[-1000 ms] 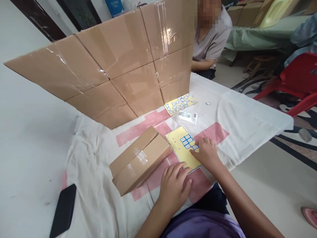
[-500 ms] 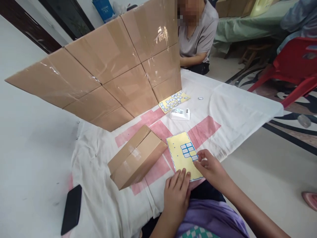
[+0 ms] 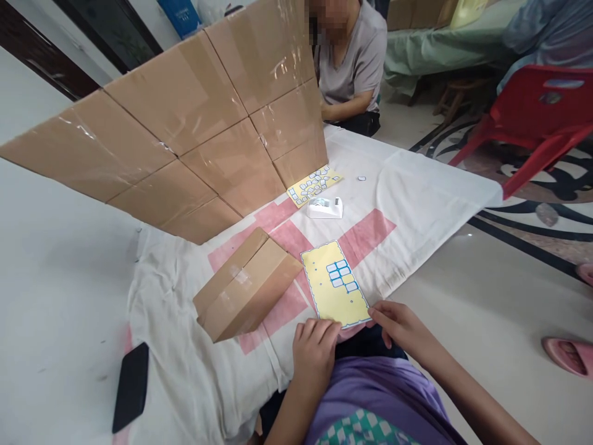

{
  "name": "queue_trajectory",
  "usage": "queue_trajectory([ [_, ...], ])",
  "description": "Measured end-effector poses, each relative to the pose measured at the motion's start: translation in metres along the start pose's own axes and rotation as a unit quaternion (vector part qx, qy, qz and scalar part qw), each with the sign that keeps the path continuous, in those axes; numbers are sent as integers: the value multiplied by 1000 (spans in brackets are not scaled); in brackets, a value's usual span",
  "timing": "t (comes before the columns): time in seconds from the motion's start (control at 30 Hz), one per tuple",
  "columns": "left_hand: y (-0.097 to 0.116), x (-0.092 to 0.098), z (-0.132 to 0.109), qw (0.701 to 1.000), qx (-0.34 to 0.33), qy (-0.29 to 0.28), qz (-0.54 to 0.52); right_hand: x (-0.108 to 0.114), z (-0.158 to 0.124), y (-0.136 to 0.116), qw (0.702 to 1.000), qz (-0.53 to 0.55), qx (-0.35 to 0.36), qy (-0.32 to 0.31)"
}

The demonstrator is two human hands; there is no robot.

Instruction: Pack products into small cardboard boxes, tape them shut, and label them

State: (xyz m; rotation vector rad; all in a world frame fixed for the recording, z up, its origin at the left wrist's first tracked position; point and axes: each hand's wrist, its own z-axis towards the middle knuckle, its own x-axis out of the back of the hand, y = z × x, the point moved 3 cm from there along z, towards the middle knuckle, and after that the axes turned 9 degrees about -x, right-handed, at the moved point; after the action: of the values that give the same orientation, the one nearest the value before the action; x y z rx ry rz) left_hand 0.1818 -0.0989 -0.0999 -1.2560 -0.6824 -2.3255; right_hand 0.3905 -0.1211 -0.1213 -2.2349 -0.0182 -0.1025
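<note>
A yellow card (image 3: 327,299) with a blue-and-white scalloped border lies on the near edge of the table. Several white squares outlined in blue (image 3: 338,274) sit in a block on its right half, and a few tiny blue marks dot the rest. My left hand (image 3: 315,352) has its fingers bent over the card's near edge; its thumb is hidden. At the near right corner, my right hand (image 3: 393,321) pinches the card between thumb and forefinger. Beyond the card stands a white tape dispenser (image 3: 325,209), and behind that a second yellow card (image 3: 299,199) bears many small white pieces.
A cardboard box (image 3: 248,287) lies left of the card. Taped cartons form a tall wall (image 3: 208,136) across the table. One loose white piece (image 3: 362,178) rests on the white cloth (image 3: 417,191). A black phone-like slab (image 3: 131,388) lies at left. Another person (image 3: 352,68) sits opposite.
My right hand has moved from beside the white squares down to the card's near right corner. My left fingers have drawn back to the near edge. The view has shifted slightly.
</note>
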Motion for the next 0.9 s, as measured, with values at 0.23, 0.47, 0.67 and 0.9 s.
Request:
queue_trajectory([
  [0.23, 4, 9, 14, 999, 29, 25, -3, -16, 0, -19, 994, -24, 97, 40],
  [0.47, -1, 2, 22, 998, -38, -18, 55, -49, -29, -24, 958, 31, 286, -20],
  [0.67, -5, 5, 22, 996, -76, -26, 40, -38, -7, -25, 942, 293, 132, -97],
  [0.9, -8, 9, 25, 990, -117, -71, 20, -21, 15, -37, 941, 305, 100, -104],
])
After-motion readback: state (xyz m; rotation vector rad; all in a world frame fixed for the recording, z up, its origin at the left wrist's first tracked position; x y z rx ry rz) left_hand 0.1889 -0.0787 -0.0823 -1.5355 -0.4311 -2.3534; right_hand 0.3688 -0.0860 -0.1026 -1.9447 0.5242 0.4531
